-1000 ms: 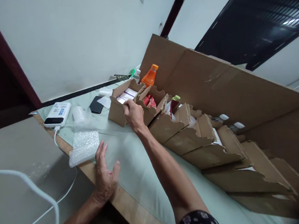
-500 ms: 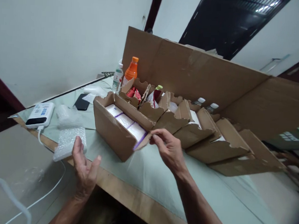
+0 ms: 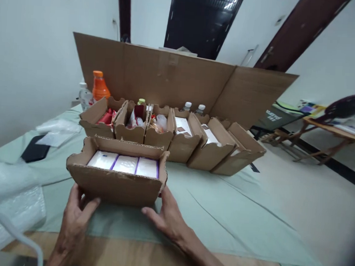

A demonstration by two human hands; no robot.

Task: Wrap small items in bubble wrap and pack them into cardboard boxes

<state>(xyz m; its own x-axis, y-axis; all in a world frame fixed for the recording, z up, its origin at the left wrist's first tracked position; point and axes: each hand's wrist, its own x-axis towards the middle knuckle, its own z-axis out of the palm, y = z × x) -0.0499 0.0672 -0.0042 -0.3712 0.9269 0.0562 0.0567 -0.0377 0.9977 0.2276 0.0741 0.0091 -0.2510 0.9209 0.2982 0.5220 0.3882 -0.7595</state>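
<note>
A cardboard box (image 3: pixel 114 187) with a notched rim sits at the front of the cloth-covered table. Inside it lie three white packs (image 3: pixel 126 164) edged in purple. At the box's lower left end is my left hand (image 3: pixel 76 217), thumb along the front and other fingers partly hidden behind the corner. My right hand (image 3: pixel 168 216) holds the lower right end, its thumb near the front bottom edge. Behind stands a row of similar cardboard boxes (image 3: pixel 157 139), with red packets (image 3: pixel 108 116), clear wrapped items and white cartons (image 3: pixel 182 126) in them.
A large cardboard panel (image 3: pixel 174 80) rises behind the row. An orange bottle (image 3: pixel 100 87) and a clear bottle (image 3: pixel 85 96) stand at back left. Bubble wrap (image 3: pixel 19 203) and a black phone (image 3: pixel 36 147) lie on the left. A white cable (image 3: pixel 12 231) crosses the lower left.
My right hand has left the near end flap for the box's right end. My left hand has come from the air to the left end. The box now lies crosswise; the view has swung right.
</note>
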